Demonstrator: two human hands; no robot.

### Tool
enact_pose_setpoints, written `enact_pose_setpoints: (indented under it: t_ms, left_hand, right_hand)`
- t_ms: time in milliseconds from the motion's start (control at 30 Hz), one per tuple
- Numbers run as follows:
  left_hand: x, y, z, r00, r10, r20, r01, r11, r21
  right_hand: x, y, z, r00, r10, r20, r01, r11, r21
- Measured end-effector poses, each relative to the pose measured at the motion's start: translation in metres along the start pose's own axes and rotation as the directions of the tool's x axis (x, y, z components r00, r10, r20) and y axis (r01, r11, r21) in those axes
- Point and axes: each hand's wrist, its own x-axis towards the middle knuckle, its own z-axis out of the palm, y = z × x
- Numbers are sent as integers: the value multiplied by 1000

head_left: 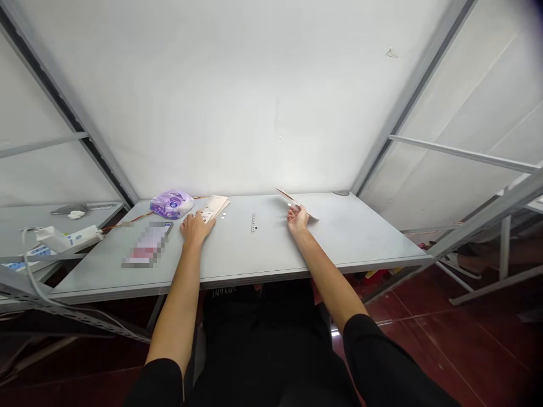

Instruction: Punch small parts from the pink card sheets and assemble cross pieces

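A thin tan card (285,196), pinched in the right hand (296,219) and raised at an angle above the grey metal shelf (254,249), is held clear of the surface toward the shelf's right side. The left hand (195,229), fingers loosely curled, rests against a stack of cream paper slips (216,206), its grip unclear. A purple-and-white plastic pouch (172,204) lies beside them, near a pixelated pink-and-white packet (146,244), while a white power strip (70,237) sits on a lower shelf at left
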Motion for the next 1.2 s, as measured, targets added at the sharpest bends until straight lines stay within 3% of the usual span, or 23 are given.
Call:
enact_pose_setpoints:
  t_ms: [167, 300, 367, 433, 500, 567, 600, 667, 800, 933, 1067, 1200]
  left_hand:
    - [-1, 2, -2, 999, -21, 26, 20, 999, 25]
    - [-3, 7, -8, 997, -12, -77, 7, 998, -63]
    - [-4, 12, -9, 991, 38, -124, -57, 987, -152]
    - [-7, 19, -7, 984, 131, -124, -159, 955, -249]
    - [-11, 27, -2, 967, 242, -86, -257, 909, -330]
    - [-16, 35, 3, 943, 329, -43, -320, 869, -377]
    - [-19, 38, 5, 933, 358, -28, -340, 854, -394]
    - [-25, 45, 7, 911, 412, -18, -380, 824, -420]
    - [-34, 52, 6, 871, 491, -18, -437, 758, -484]
    - [-36, 54, 4, 887, 462, 5, -386, 747, -541]
    - [-35, 55, 4, 917, 398, 26, -308, 747, -589]
    - [-32, 53, 3, 956, 292, 25, -226, 786, -575]
  right_hand:
    - [1, 2, -2, 999, -19, -46, 22, 998, 58]
    - [-3, 8, 0, 993, -59, 105, 74, 987, -144]
    - [-9, 14, 1, 960, -137, 246, 214, 923, -321]
    - [-18, 22, 0, 857, -237, 458, 461, 750, -474]
    - [-27, 30, -2, 676, -254, 692, 707, 486, -513]
    - [-34, 37, -4, 500, -157, 852, 857, 230, -461]
    - [-37, 40, -4, 434, -88, 897, 898, 122, -422]
    - [-40, 42, -5, 367, 31, 930, 929, -51, -365]
    - [-45, 41, -3, 398, 121, 909, 891, -289, -351]
    - [-56, 37, 0, 395, 177, 902, 847, -451, -282]
    - [-61, 37, 0, 367, 224, 903, 849, -476, -227]
    - [-54, 43, -1, 358, 151, 921, 863, -430, -265]
